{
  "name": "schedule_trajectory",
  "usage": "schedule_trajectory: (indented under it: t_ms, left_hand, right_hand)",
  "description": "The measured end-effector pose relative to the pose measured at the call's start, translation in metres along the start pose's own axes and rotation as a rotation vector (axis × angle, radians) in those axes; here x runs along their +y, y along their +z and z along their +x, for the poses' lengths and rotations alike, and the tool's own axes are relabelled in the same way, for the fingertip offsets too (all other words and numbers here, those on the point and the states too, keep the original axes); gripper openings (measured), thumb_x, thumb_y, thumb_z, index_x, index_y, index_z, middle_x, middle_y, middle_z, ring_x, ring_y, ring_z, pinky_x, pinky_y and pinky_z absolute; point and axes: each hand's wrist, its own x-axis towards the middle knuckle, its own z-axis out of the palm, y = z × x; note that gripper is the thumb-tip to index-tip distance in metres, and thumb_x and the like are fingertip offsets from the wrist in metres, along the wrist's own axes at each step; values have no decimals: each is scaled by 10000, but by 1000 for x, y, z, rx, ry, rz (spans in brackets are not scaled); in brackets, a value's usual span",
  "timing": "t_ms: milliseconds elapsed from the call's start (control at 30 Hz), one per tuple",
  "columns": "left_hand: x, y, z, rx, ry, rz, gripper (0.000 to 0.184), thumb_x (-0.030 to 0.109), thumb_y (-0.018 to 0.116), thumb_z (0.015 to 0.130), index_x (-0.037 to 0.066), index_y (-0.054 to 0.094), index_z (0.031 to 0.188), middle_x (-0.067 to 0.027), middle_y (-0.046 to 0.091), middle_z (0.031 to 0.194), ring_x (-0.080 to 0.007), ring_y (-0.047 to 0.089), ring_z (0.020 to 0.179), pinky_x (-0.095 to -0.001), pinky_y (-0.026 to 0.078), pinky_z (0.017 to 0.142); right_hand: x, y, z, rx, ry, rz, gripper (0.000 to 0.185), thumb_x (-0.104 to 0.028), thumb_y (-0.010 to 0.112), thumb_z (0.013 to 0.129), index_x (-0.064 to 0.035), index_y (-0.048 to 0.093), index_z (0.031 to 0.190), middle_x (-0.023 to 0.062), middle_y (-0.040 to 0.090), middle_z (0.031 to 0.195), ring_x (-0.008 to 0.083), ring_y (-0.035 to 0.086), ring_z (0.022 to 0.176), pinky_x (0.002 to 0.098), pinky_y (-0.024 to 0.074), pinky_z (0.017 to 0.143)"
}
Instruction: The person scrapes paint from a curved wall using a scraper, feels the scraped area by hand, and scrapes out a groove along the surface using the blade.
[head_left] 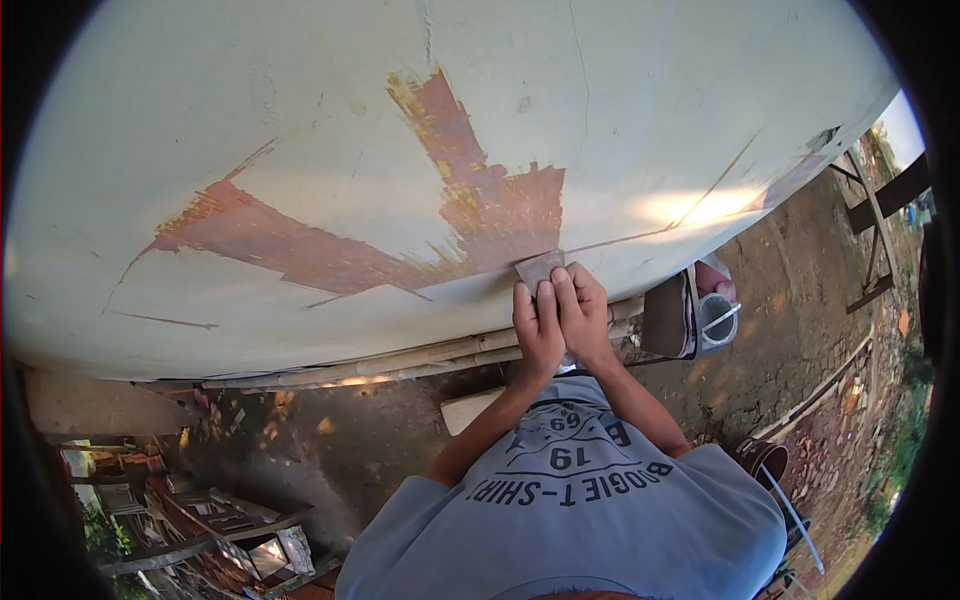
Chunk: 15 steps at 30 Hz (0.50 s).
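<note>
Both hands are together at the lower edge of a large pale curved surface. My left hand and my right hand pinch a small flat grey-brown plate between thumbs and fingers. The plate's far edge lies against the surface, at the right end of a bared reddish-brown patch with yellowish ragged edges. This patch runs on to the left, and thin scratches and cracks mark the pale coating around it.
Bamboo poles run beneath the surface's lower edge. To the right stand a grey bucket with a stick and a dark box. Another bucket is at lower right. Wooden scraps lie at lower left.
</note>
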Motion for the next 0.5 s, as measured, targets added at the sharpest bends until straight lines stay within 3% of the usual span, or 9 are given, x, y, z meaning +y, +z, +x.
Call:
schedule_trajectory:
  t_ms: [367,500]
  left_hand:
    - [-12,-2,-1,11,19,-27,195,152,445,1054,53,415,888,6,491,799,-55,436,737,-244,401,625]
    - [12,2,2,7,-17,-70,181,155,444,1056,48,431,910,1,514,832,-53,463,767,-241,412,648]
  right_hand:
    - [7,1,-3,10,6,1,329,-173,530,1023,-37,483,727,-44,467,632,30,383,627,238,358,529]
    - [-16,4,1,-13,29,50,321,-166,535,1019,-30,499,730,-38,491,634,29,390,625,240,353,519]
